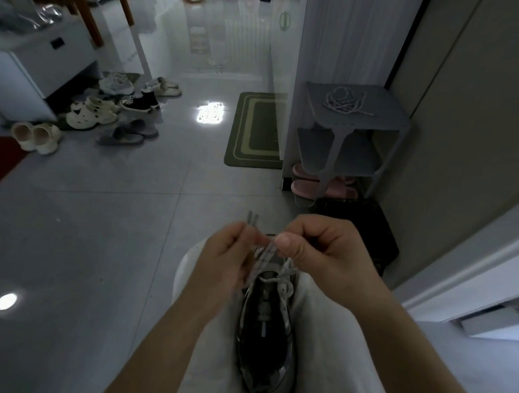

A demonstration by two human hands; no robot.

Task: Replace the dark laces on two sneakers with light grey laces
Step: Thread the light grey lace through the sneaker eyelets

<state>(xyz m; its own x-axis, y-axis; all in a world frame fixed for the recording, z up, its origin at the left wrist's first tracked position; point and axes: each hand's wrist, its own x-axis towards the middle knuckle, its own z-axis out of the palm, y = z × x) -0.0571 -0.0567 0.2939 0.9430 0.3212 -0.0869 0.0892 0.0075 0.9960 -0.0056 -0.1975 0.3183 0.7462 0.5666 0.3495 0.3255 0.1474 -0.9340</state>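
Both forearms come in from the bottom edge and the hands meet mid-frame over the lap. Left hand: fingers curled, pinching the light grey lace near its ends, with two tips poking up above the knuckles; slightly blurred. Right hand: thumb pressed to forefinger, pinching the same lace just beside the left hand. The lace runs down into the dark sneaker, which lies lengthwise between the thighs. On the right a wall is close, with a black bag just beyond the right hand. Grey shoe rack is farther off, with a coiled pale lace on its top shelf. Tiled floor lies open left and ahead, and a green mat is well apart.
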